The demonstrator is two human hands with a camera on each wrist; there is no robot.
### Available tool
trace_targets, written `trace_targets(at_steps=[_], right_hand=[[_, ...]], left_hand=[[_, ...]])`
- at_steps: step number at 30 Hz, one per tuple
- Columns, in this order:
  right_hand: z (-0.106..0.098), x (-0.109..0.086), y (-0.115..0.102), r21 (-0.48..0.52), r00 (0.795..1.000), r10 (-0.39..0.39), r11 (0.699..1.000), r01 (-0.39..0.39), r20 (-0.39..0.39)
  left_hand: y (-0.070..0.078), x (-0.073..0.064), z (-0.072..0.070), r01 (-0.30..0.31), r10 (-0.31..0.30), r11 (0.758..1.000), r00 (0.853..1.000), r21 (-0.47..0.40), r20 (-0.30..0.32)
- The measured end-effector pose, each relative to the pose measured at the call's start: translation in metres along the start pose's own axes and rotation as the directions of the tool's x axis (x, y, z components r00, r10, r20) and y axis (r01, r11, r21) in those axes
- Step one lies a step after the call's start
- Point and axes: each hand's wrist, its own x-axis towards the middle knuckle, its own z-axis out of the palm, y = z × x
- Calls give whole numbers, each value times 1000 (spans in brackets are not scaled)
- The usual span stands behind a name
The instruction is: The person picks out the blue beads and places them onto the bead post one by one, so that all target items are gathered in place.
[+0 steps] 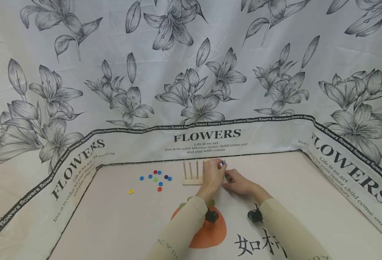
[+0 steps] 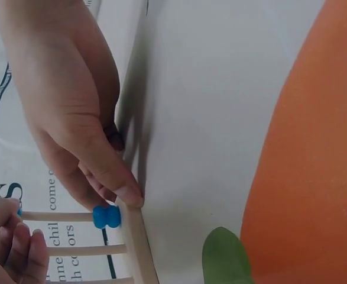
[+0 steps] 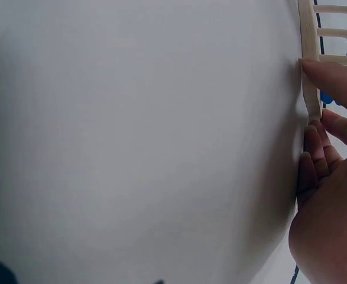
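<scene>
A wooden rack (image 1: 191, 182) with upright pegs stands at the back of the table, its right part hidden behind my left hand (image 1: 213, 177) in the head view. That hand pinches a small blue bead (image 1: 224, 163) at the top of the end peg. Lower on this peg, blue beads (image 2: 106, 216) sit against the base in the left wrist view. My right hand (image 1: 241, 183) grips the right end of the base, with its thumb (image 3: 333, 80) on the front side and fingers curled round the end.
Loose beads lie left of the rack, among them a yellow bead (image 1: 131, 191), a green bead (image 1: 155, 179), a red bead (image 1: 159, 189) and several blue ones. The tablecloth carries a printed orange fruit (image 1: 210, 234). A flowered curtain (image 1: 207, 141) rises right behind the rack.
</scene>
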Motion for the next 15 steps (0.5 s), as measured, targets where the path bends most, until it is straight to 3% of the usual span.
trace_targets(at_steps=[8, 15], right_hand=[[0, 0, 1, -19, 1000, -22, 1000, 22, -8], [0, 0, 0, 0, 1000, -27, 1000, 27, -14]], left_hand=[[-8, -5, 6, 34, -35, 999, 998, 14, 46], [-16, -8, 11, 19, -22, 999, 998, 44, 54]])
